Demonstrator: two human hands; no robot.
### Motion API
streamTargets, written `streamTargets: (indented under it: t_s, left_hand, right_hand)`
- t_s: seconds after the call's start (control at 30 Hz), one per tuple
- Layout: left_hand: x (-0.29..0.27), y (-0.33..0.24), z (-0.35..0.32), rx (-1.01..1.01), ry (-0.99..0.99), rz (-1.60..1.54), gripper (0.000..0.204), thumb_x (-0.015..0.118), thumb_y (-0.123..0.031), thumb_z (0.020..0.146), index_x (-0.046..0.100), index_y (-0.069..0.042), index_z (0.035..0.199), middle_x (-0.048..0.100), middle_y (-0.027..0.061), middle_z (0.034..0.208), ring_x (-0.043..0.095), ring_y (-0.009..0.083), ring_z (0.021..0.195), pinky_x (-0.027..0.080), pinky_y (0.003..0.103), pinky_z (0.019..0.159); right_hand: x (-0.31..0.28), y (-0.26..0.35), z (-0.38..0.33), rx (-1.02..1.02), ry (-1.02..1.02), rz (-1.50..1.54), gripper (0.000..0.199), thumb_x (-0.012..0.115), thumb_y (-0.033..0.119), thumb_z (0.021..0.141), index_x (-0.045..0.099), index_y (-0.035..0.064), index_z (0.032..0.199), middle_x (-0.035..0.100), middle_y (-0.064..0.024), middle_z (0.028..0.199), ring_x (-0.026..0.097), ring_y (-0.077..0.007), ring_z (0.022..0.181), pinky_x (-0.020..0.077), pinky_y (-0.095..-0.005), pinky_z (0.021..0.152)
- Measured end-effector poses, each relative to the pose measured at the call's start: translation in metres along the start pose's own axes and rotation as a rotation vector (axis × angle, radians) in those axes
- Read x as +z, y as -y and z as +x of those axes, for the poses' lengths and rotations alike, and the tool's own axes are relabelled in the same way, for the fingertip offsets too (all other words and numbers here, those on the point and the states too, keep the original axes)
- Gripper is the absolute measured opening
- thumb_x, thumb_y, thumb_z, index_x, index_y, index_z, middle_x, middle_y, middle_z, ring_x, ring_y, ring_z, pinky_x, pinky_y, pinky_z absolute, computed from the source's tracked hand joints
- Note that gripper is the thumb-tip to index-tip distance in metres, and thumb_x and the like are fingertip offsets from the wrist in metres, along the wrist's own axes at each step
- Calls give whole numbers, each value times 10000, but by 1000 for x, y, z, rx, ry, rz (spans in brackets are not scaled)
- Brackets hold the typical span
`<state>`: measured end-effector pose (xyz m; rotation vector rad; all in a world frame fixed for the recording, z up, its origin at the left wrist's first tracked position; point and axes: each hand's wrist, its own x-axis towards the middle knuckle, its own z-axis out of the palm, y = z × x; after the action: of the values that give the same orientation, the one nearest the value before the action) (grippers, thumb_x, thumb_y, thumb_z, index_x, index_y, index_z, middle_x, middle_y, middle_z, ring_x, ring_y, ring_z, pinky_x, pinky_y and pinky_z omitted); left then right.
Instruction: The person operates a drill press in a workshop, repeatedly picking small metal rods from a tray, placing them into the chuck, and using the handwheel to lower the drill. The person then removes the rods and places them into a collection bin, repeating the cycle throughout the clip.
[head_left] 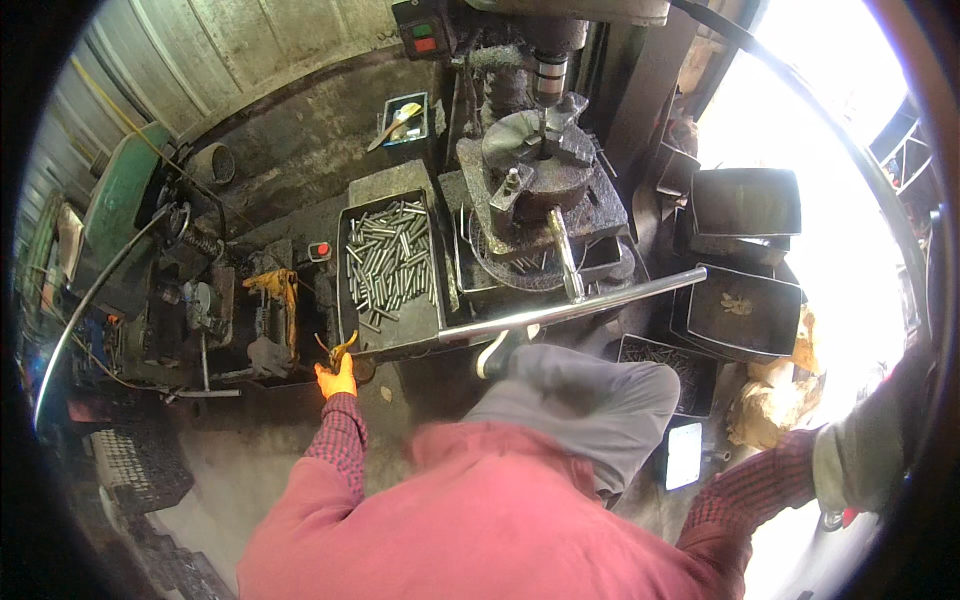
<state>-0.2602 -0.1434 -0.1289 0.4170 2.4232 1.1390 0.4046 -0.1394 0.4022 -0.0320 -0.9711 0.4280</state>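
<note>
- Steel pins (388, 262): loose heap filling a dark tray (346, 305) beside the drill press (545, 150); most look still unhandled.
- Chuck (537, 140): under the spindle; whether a pin sits in it, cannot tell.
- Left hand (337, 380): orange glove, fingers closed on a small yellowish piece (343, 349) at the tray's near corner.
- Right hand (858, 462): grey glove, far right, well apart from the tray; grip cannot be told.
- Long metal bar (580, 308): lies across, untouched.
- Black bins (745, 205): right side, nearly bare.
</note>
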Motion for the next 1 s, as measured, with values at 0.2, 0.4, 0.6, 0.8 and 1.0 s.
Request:
streamTargets:
  t_s: [0.2,0.4,0.6,0.8,1.0]
  left_hand:
    - [13,23,14,51,28,-294,908,882,-350,814,436,97,1467,659,283,1312,651,372,1201,485,444,1053]
    - [1,29,-54,48,312,151,522,730,-482,917,749,36,982,772,182,926,740,276,902,554,411,843]
    - [83,-80,-55,472,342,-60,366,727,-344,945,741,-6,1084,769,170,986,744,276,946,563,388,845]
    - [183,-175,36,600,335,548,369,660,-283,891,712,-74,1190,714,226,1173,690,428,1086,553,520,959]
    - [232,-225,75,398,486,1013,432,687,-163,892,674,-60,1311,652,200,1374,616,345,1312,535,462,1050]
  right_hand:
    - [-141,-80,-101,640,-372,-282,647,499,424,1042,433,-55,1471,497,-229,1493,431,-348,1436,254,-547,1271]
    - [-193,-158,-233,1059,-893,77,741,654,586,946,562,3,1393,658,-191,1279,586,-377,1265,450,-516,1164]
    - [-131,-197,-164,1078,-226,380,704,615,550,980,594,-48,1352,659,-189,1221,613,-334,1168,404,-533,1194]
    - [-109,-193,-168,1018,-417,138,682,434,553,1071,543,-35,1399,643,-173,1200,585,-308,1158,406,-542,1173]
    - [-113,-175,-186,1079,-765,78,611,637,590,961,660,53,1252,701,-125,1237,656,-322,1118,483,-533,1069]
